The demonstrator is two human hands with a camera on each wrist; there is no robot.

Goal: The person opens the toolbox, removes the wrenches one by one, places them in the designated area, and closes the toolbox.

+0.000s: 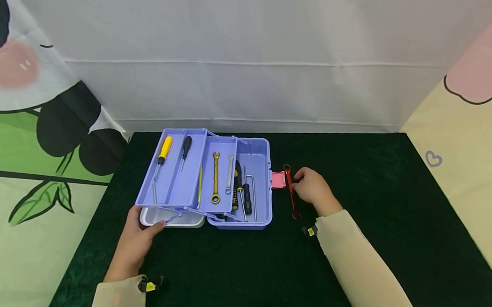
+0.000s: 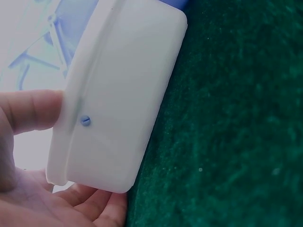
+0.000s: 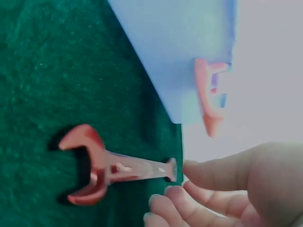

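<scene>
A lilac toolbox (image 1: 263, 146) stands unfolded on the dark green cloth, its stepped trays fanned out to the left over the white lid (image 1: 195, 221). My left hand (image 1: 135, 238) grips that lid at its left end, thumb on the rim and fingers round the outer side, as the left wrist view shows. To the right of the box lies a red wrench (image 1: 291, 192), its open-ended jaw toward me. My right hand (image 1: 315, 190) is right beside the wrench's shaft, with a gap between thumb and fingers in the right wrist view (image 3: 222, 189).
The trays hold a yellow screwdriver (image 1: 165, 148), a black screwdriver (image 1: 186, 145), a gold wrench (image 1: 215, 173) and a silver wrench (image 1: 229, 175). More screwdrivers and a hex key (image 1: 253, 194) lie in the bottom. A pink latch (image 1: 278, 180) juts out beside the red wrench. White fabric (image 1: 268, 93) hangs behind.
</scene>
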